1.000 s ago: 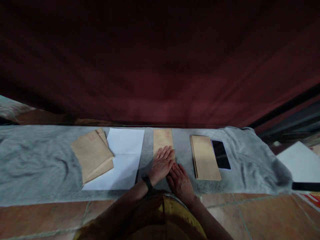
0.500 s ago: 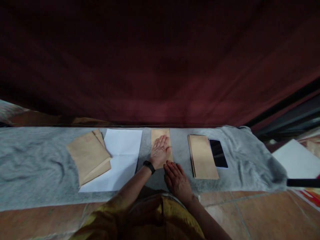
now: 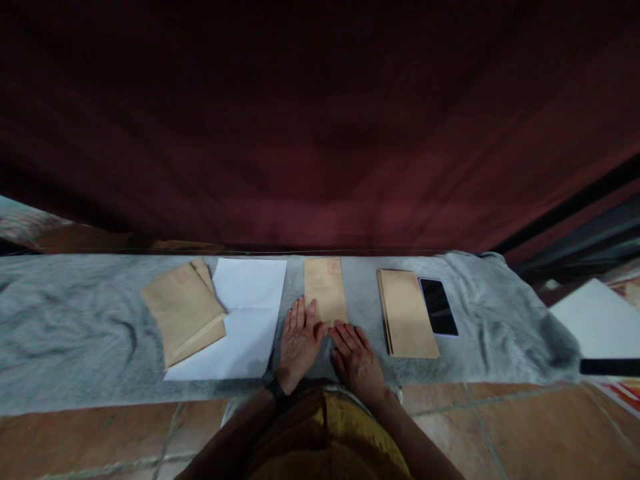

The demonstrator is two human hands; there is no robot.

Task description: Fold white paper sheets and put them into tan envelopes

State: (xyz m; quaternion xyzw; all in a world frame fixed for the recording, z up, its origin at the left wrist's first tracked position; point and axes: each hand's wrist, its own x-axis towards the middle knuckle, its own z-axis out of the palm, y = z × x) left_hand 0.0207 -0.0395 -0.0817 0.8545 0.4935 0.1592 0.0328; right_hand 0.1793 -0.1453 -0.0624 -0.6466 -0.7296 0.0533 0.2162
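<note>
A brown paper envelope [image 3: 324, 283] with a small red mark near its far right corner lies flat in front of me. My left hand [image 3: 299, 340], a dark band at its wrist, rests over the envelope's near left corner with fingers stretched out. At the near right corner lies my right hand [image 3: 357, 357], flat, its fingertips on the envelope's edge. The two hands nearly meet at the near edge, which they partly hide. To the right is a neat stack of brown envelopes [image 3: 409, 313]. Further left, more brown envelopes [image 3: 185, 307] lie askew, partly over white paper [image 3: 250, 287].
A smartphone [image 3: 439, 307] lies against the right-hand stack. Grey cloth [image 3: 65, 320] covers the long low surface. Behind it hangs a dark red curtain [image 3: 320, 167]. Tiled floor [image 3: 525, 420] shows along the near side, and a white board-like thing [image 3: 600, 320] stands at far right.
My left hand slid from the middle of the envelope up along it, then came back toward me and left to its near left corner. My right hand stayed at the near edge.
</note>
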